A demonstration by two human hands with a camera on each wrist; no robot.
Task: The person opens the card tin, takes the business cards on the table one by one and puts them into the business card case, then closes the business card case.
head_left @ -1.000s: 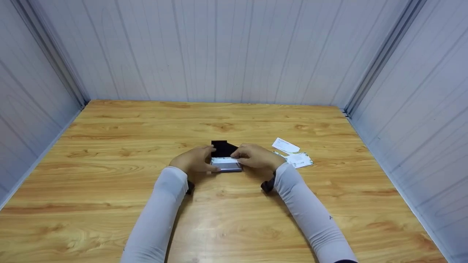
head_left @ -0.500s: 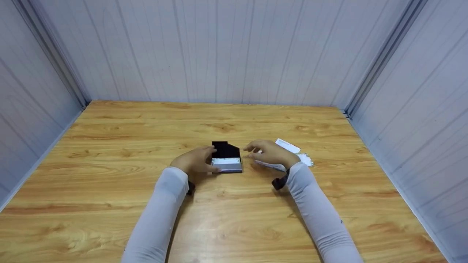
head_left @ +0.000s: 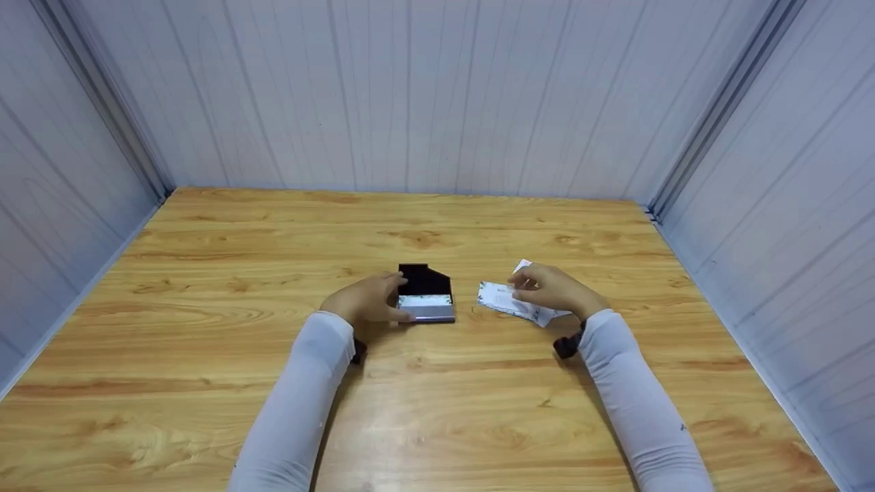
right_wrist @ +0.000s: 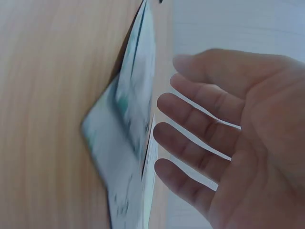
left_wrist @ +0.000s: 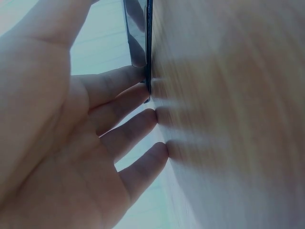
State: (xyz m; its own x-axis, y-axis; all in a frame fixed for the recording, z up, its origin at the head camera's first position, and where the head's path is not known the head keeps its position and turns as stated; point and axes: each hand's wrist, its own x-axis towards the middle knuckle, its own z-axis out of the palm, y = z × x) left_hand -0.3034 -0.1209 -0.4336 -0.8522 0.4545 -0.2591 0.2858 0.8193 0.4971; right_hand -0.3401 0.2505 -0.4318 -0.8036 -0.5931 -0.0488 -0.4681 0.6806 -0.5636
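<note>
An open business card case with a black inner lid and silvery front lies on the table, a white card strip showing inside. My left hand holds its left side, thumb at the front and fingers toward the back. In the left wrist view, fingertips rest at the tabletop beside the case. To the right, loose white business cards with green leaf corners overlap one another. My right hand hovers over them, fingers loosely bent; the right wrist view shows them apart from the cards.
The wood-grain table meets a pale panelled wall at the back, with side walls left and right. Dark wrist bands show below the hands.
My right hand has drawn back from the case to the right, and the cards there now lie in a changed, overlapping arrangement nearer the case. My left hand has stayed at the case.
</note>
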